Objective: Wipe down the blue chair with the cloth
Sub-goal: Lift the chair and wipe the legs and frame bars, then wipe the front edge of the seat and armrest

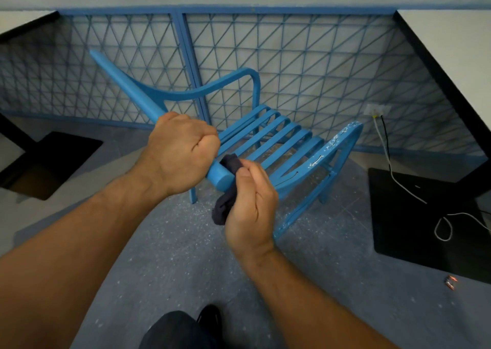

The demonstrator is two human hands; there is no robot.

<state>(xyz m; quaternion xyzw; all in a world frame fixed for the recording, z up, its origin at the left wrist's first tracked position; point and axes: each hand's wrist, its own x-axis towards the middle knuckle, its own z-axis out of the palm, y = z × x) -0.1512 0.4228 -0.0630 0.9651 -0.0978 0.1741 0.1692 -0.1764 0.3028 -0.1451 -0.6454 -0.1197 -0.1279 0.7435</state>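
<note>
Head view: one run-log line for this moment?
left hand: gripping chair rail | right hand: holding cloth at rail end | chair: tilted

Head view, steeply downward, close.

Left hand (178,154) fisted, right hand (249,205) curled closed beside it, forearms bare.

chair (281,136): bright blue, white scuffs on one rail
cloth (225,205): dark navy
fence (292,56): blue frame, triangular lattice
floor (172,255): grey-blue, white speckles
mats (425,216): black
cables (398,178): white, black
</note>
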